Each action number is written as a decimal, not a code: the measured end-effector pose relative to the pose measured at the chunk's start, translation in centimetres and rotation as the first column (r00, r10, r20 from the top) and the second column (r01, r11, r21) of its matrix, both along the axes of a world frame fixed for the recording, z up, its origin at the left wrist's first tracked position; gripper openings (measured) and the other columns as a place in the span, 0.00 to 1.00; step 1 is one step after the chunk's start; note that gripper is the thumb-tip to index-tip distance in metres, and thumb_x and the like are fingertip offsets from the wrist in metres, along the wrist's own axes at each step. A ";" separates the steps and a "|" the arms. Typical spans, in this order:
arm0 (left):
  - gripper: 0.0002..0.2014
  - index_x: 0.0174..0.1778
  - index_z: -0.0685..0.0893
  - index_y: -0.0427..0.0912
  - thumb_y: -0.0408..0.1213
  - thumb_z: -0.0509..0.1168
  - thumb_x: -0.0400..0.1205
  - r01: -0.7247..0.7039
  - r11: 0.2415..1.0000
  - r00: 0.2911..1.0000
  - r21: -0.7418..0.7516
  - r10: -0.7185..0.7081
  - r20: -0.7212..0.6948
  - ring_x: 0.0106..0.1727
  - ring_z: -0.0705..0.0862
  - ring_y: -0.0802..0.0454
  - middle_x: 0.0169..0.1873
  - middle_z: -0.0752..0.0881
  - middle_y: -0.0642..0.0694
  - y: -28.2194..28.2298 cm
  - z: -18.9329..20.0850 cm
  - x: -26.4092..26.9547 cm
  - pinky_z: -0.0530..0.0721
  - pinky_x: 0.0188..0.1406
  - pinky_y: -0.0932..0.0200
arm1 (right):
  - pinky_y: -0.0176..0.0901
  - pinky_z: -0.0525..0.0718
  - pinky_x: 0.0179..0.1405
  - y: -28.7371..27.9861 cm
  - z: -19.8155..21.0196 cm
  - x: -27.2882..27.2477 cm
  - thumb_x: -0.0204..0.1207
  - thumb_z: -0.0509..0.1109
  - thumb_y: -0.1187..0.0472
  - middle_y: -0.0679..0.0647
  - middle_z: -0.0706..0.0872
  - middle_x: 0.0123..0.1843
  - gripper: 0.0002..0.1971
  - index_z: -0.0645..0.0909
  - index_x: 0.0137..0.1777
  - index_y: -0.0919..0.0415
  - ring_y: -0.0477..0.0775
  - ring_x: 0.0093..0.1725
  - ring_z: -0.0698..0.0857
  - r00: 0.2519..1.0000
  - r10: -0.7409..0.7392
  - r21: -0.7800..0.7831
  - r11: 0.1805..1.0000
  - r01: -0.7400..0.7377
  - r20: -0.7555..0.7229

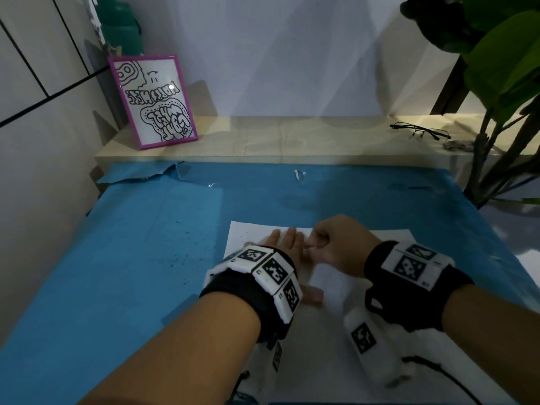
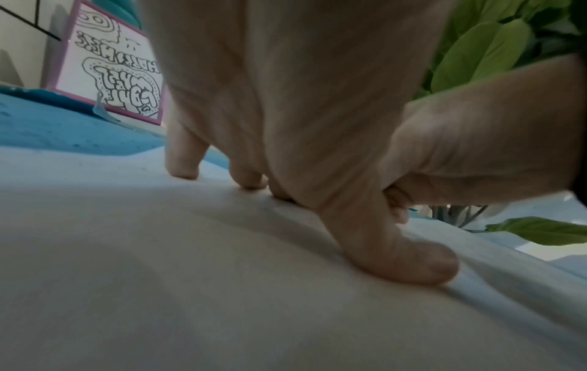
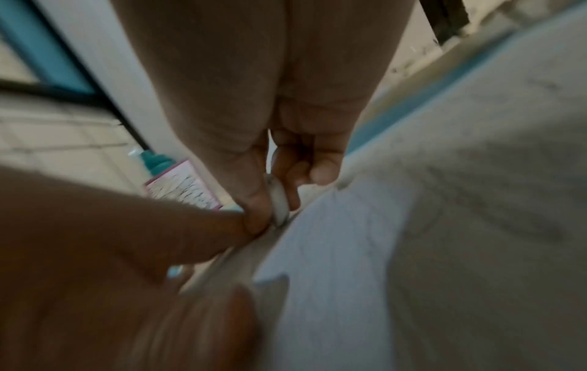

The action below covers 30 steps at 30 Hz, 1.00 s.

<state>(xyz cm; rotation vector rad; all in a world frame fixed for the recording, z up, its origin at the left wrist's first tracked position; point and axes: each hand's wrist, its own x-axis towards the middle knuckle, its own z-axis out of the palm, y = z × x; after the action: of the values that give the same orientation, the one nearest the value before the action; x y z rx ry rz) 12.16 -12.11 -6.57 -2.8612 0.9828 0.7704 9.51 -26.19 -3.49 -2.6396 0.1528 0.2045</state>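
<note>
A white sheet of paper (image 1: 330,290) lies on the blue table cover (image 1: 131,244). My left hand (image 1: 287,241) lies flat on the sheet's left part, fingers straight and pressing it down; the left wrist view shows its fingertips (image 2: 184,168) and thumb on the paper (image 2: 159,276). My right hand (image 1: 320,244) is curled just right of the left fingers. In the right wrist view its thumb and fingers pinch a small whitish rounded object (image 3: 278,200) against the paper (image 3: 444,200), right beside a left finger (image 3: 127,226). What the object is stays unclear.
A pink-framed drawing (image 1: 155,100) leans on the pale ledge (image 1: 277,138) at back left, with a green bottle (image 1: 122,24) behind it. Eyeglasses (image 1: 420,131) lie on the ledge at right. A leafy plant (image 1: 502,68) stands past the table's right edge.
</note>
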 end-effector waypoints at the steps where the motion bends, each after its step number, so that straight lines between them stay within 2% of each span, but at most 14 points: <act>1: 0.57 0.83 0.36 0.47 0.69 0.65 0.71 -0.001 1.000 1.000 0.000 0.001 -0.008 0.84 0.38 0.47 0.83 0.35 0.51 0.0 0.1 -0.1 0.48 0.77 0.31 | 0.34 0.69 0.30 0.0 0.1 -0.1 0.69 0.77 0.57 0.47 0.83 0.36 0.07 0.83 0.34 0.54 0.46 0.37 0.80 1.000 -0.004 0.017 1.000 0.004 0.001; 3: 0.57 0.83 0.36 0.47 0.69 0.65 0.71 -0.002 1.000 1.000 -0.002 0.002 -0.017 0.84 0.38 0.48 0.83 0.35 0.52 0.0 0.2 -0.1 0.48 0.77 0.31 | 0.34 0.72 0.37 -0.3 0.3 -0.1 0.68 0.78 0.57 0.51 0.87 0.42 0.08 0.88 0.44 0.59 0.49 0.45 0.84 0.998 -0.057 0.028 0.998 0.056 0.031; 5: 0.57 0.84 0.37 0.48 0.69 0.65 0.71 -0.009 1.000 1.000 -0.006 0.009 -0.018 0.84 0.38 0.48 0.83 0.35 0.52 0.0 0.3 -0.1 0.47 0.77 0.31 | 0.32 0.71 0.34 0.1 0.2 -0.2 0.68 0.78 0.58 0.48 0.84 0.36 0.04 0.85 0.35 0.54 0.49 0.40 0.81 0.999 -0.034 0.011 0.999 0.033 0.028; 6: 0.56 0.84 0.37 0.49 0.69 0.65 0.71 -0.009 1.000 1.000 -0.007 0.009 -0.019 0.84 0.38 0.47 0.83 0.35 0.52 0.0 0.3 0.0 0.47 0.77 0.30 | 0.30 0.70 0.30 0.3 0.1 -0.3 0.68 0.77 0.58 0.46 0.81 0.31 0.09 0.81 0.30 0.51 0.48 0.38 0.79 1.000 0.006 -0.004 1.000 -0.006 0.006; 7: 0.56 0.84 0.37 0.49 0.69 0.65 0.71 -0.008 1.000 1.000 -0.007 0.008 -0.022 0.84 0.38 0.47 0.83 0.35 0.52 0.0 0.3 0.0 0.47 0.77 0.30 | 0.27 0.69 0.28 0.6 0.3 -0.5 0.68 0.77 0.58 0.45 0.79 0.30 0.11 0.80 0.28 0.51 0.47 0.37 0.78 1.000 0.020 0.009 1.000 -0.020 -0.012; 9: 0.58 0.84 0.36 0.47 0.69 0.65 0.71 -0.003 1.000 1.000 -0.010 0.003 -0.023 0.84 0.38 0.48 0.83 0.35 0.52 0.0 0.1 0.0 0.47 0.77 0.31 | 0.25 0.70 0.30 0.0 0.5 -0.3 0.68 0.78 0.57 0.49 0.85 0.37 0.04 0.88 0.38 0.56 0.46 0.40 0.80 1.000 -0.021 0.017 1.000 0.021 -0.004; 11: 0.58 0.83 0.36 0.47 0.69 0.65 0.71 -0.002 1.000 1.000 -0.010 0.002 -0.015 0.84 0.38 0.48 0.83 0.35 0.52 0.1 0.1 0.0 0.47 0.77 0.32 | 0.31 0.73 0.31 -0.3 0.5 -0.1 0.67 0.79 0.57 0.54 0.89 0.45 0.09 0.89 0.45 0.60 0.46 0.42 0.81 0.998 -0.061 0.009 0.998 0.060 0.028; 13: 0.57 0.84 0.36 0.48 0.69 0.64 0.72 -0.007 1.000 1.000 -0.010 0.007 -0.021 0.84 0.37 0.48 0.83 0.35 0.52 0.1 0.3 0.0 0.46 0.77 0.31 | 0.34 0.73 0.33 0.1 0.4 -0.2 0.67 0.78 0.58 0.55 0.90 0.45 0.08 0.89 0.44 0.61 0.47 0.41 0.82 1.000 -0.014 0.011 1.000 0.014 -0.001; 17: 0.58 0.83 0.35 0.48 0.70 0.64 0.70 -0.005 1.000 1.000 -0.013 0.004 -0.020 0.84 0.37 0.48 0.83 0.34 0.53 0.1 -0.1 0.2 0.46 0.77 0.31 | 0.27 0.73 0.32 -0.7 0.6 -0.1 0.66 0.80 0.58 0.54 0.90 0.45 0.10 0.90 0.45 0.61 0.46 0.42 0.82 0.997 -0.076 0.055 0.996 0.077 -0.014; 21: 0.57 0.83 0.35 0.48 0.70 0.64 0.71 -0.005 1.000 1.000 -0.006 0.005 -0.018 0.84 0.37 0.47 0.83 0.34 0.52 0.1 -0.2 0.3 0.46 0.77 0.31 | 0.39 0.78 0.38 0.0 0.5 -0.4 0.64 0.80 0.56 0.56 0.89 0.42 0.10 0.89 0.42 0.61 0.52 0.41 0.84 0.998 0.009 0.006 1.000 -0.009 -0.061; 23: 0.58 0.83 0.34 0.47 0.70 0.64 0.71 0.003 1.000 1.000 -0.004 -0.003 -0.023 0.84 0.37 0.47 0.83 0.34 0.52 0.0 -0.1 0.3 0.46 0.77 0.32 | 0.39 0.78 0.41 -0.9 0.7 -0.3 0.66 0.80 0.56 0.55 0.91 0.46 0.09 0.90 0.43 0.60 0.49 0.42 0.84 0.998 -0.054 0.033 0.998 0.055 -0.039; 25: 0.59 0.83 0.34 0.47 0.71 0.64 0.70 0.003 1.000 1.000 -0.002 -0.003 -0.026 0.84 0.37 0.48 0.83 0.33 0.52 0.1 -0.2 0.3 0.46 0.77 0.32 | 0.35 0.77 0.39 -1.5 0.6 -0.2 0.67 0.79 0.57 0.52 0.90 0.45 0.09 0.90 0.44 0.60 0.46 0.41 0.83 0.994 -0.113 0.027 0.993 0.113 0.006; 28: 0.58 0.83 0.34 0.47 0.70 0.64 0.71 -0.001 1.000 1.000 -0.006 0.001 -0.026 0.84 0.37 0.47 0.83 0.33 0.52 0.1 0.0 0.4 0.45 0.77 0.32 | 0.27 0.74 0.32 -0.8 0.6 -0.6 0.66 0.80 0.58 0.43 0.84 0.34 0.08 0.89 0.43 0.59 0.42 0.35 0.80 0.998 -0.020 0.033 0.999 0.022 -0.065; 30: 0.58 0.83 0.34 0.47 0.69 0.64 0.71 0.002 1.000 0.999 0.001 -0.002 -0.033 0.84 0.37 0.47 0.83 0.33 0.52 0.0 0.2 0.3 0.45 0.78 0.33 | 0.29 0.75 0.34 -1.4 0.8 -0.7 0.67 0.79 0.57 0.46 0.86 0.37 0.08 0.90 0.44 0.59 0.45 0.39 0.83 0.997 -0.057 0.054 0.997 0.060 -0.061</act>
<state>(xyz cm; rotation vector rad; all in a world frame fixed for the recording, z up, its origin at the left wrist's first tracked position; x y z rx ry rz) 12.44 -12.14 -6.41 -2.8552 0.9879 0.8205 8.82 -27.58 -2.69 -2.5708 0.2405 0.2633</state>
